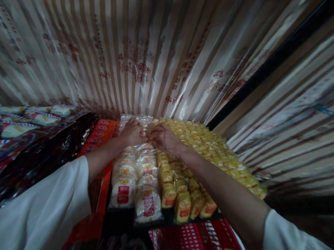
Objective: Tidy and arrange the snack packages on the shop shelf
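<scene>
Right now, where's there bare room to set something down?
One small dark patch looks bare: in front of the left pale packs, beside the orange packaging. Crowded: the tight rows of yellow packs, and the pale packs' far end, by the left hand and right hand.

White packets (147,180) bear red labels (123,194), the sheeting (137,52) brown stripes.

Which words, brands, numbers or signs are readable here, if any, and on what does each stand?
No text is surely readable.
White packs: red labels, writing blurred.
Yellow packs: print too small.
Orange packaging: oval logos, too small.
Wall sheeting: red and dark characters, blurred.
Striped-edge packs: nothing legible.
</scene>
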{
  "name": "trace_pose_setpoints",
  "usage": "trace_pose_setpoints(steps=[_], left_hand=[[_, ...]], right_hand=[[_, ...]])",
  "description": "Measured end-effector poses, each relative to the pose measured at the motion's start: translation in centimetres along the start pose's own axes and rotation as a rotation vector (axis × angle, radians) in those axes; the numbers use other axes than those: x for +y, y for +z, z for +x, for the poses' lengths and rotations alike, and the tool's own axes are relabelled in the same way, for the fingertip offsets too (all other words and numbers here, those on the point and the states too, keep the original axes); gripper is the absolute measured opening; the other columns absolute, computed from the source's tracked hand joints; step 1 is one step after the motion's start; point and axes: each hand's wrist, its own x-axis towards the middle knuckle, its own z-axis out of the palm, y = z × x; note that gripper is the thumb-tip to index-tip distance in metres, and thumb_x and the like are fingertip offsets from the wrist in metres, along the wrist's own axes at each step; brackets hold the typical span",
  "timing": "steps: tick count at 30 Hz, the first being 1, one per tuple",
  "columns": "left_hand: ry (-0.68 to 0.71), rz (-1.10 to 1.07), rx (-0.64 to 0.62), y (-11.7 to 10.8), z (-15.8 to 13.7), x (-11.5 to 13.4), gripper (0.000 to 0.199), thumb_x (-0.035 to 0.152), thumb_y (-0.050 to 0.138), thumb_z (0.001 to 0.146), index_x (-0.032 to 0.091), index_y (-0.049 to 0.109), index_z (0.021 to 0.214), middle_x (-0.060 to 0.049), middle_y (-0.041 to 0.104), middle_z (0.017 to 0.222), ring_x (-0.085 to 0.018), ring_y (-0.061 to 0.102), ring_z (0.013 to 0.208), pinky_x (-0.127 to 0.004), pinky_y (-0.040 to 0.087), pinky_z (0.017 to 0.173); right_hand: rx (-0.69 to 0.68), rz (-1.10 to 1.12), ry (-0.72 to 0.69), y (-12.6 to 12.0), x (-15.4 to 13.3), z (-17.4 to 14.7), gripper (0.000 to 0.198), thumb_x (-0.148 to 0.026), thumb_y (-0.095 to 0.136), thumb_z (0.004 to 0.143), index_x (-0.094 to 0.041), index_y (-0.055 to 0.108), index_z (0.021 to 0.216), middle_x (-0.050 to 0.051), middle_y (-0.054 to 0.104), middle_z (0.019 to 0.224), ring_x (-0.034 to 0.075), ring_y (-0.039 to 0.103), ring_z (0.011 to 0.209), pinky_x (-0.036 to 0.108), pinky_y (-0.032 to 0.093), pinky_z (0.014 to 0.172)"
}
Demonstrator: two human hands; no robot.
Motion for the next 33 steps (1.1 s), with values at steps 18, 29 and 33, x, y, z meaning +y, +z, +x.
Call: trace_pose_setpoints(steps=[18,29,33], left_hand=[[-0.019,0.008,-0.114,-0.8,-1.8,0.3,0.043,0.049,0.076,0.069,0.018,0.067,0.098,-0.011,0.052,0.133,-0.035,0.025,0.141,-0.047,0.026,0.115],[0.039,0.037,-0.038,-0.2,-1.5,0.4,0.030,0.043,0.075,0.070,0.020,0.067,0.087,-0.008,0.062,0.112,-0.029,0.044,0.127,-0.045,0.026,0.116],[0.030,0.023,-0.033,-0.3,-2.0,0.5,0.031,0.042,0.073,0.073,0.019,0.068,0.092,-0.009,0.060,0.121,-0.029,0.039,0.132,-0.047,0.027,0.116]], right_hand=[[-0.104,-0.110,0.125,0.3,-0.9,-0.2,0.014,-0.021,0.058,0.084,-0.014,0.070,0.082,0.009,0.067,0.093,0.021,0.052,0.097,0.036,0.034,0.097],[-0.107,0.029,0.017,0.0,-1.2,-1.6,0.012,-0.029,0.069,0.082,-0.018,0.074,0.079,0.008,0.066,0.101,0.022,0.050,0.104,0.037,0.034,0.097],[-0.120,-0.007,0.038,0.1,-1.4,-1.6,0.014,-0.020,0.061,0.084,-0.016,0.072,0.076,0.009,0.067,0.101,0.022,0.051,0.105,0.037,0.033,0.099]])
